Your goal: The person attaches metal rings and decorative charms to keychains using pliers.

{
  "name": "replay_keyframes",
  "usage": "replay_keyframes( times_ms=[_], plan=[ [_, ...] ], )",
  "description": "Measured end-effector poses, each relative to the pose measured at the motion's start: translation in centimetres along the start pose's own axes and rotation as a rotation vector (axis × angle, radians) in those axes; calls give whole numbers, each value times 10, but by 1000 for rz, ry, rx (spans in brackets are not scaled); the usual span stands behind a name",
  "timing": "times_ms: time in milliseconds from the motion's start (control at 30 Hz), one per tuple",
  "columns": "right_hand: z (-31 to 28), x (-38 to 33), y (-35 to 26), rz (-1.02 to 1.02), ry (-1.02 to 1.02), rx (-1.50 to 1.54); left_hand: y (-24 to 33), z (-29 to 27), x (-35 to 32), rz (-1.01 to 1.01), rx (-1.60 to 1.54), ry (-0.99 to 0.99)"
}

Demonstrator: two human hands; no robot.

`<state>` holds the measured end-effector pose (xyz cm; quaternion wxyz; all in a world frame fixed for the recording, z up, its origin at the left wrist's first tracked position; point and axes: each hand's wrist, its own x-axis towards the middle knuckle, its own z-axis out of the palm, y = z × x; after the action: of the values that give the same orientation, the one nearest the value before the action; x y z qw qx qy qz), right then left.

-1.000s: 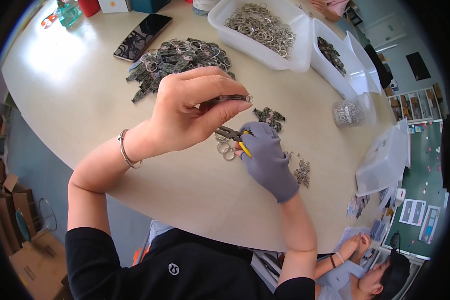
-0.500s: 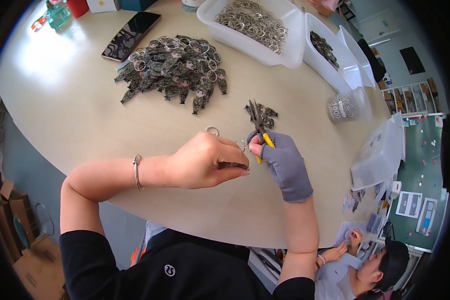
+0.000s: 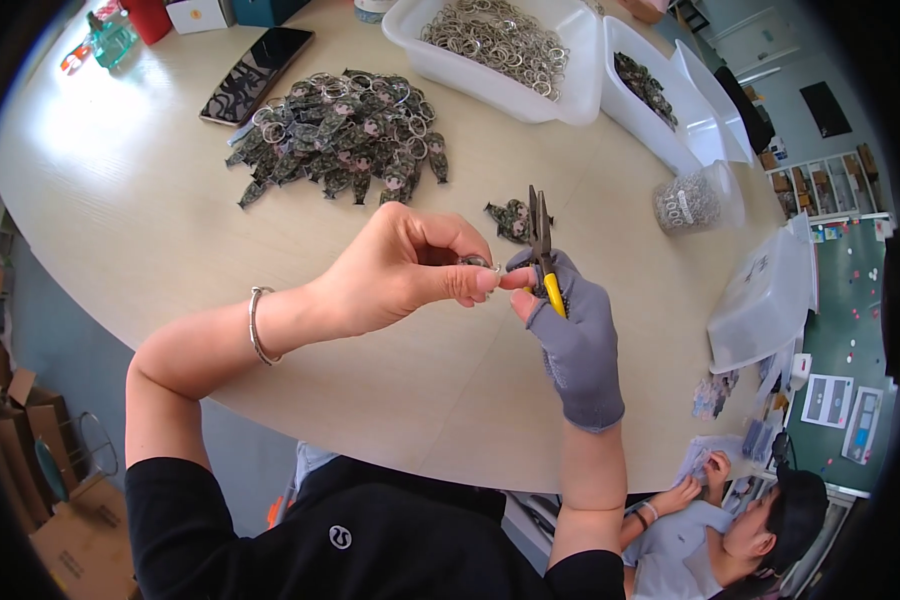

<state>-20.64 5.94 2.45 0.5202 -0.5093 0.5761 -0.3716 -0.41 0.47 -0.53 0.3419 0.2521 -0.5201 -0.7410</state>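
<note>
My left hand, bare with a thin bracelet on the wrist, pinches a small metal key ring with a charm between thumb and fingers. My right hand wears a grey glove and grips small yellow-handled pliers, jaws pointing away from me. The fingertips of both hands meet at the ring, just above the round beige table. A few loose dark charms lie right behind the pliers.
A heap of dark keychain charms lies further back. White bins hold metal rings and dark charms. A phone, a clear bag of small parts and a white lid are nearby. Another person sits at the lower right.
My left hand came back from the loose charms toward me with a ring. The right hand turned the pliers upright and both hands drew together.
</note>
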Motion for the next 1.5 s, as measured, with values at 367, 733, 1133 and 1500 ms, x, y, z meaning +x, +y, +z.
replay_keyframes(
  times_ms=[367,733,1133,1500],
  plan=[
    [11,8,0,-304,28,-276,15,4,-2,120,150,-32],
    [16,11,8,-420,148,-456,20,3,-1,-39,-45,-49],
    [17,5,9,-143,18,16,18,11,-3,27,-103,-30],
    [16,-10,3,42,87,700,4,15,-13,570,706,131]
  ],
)
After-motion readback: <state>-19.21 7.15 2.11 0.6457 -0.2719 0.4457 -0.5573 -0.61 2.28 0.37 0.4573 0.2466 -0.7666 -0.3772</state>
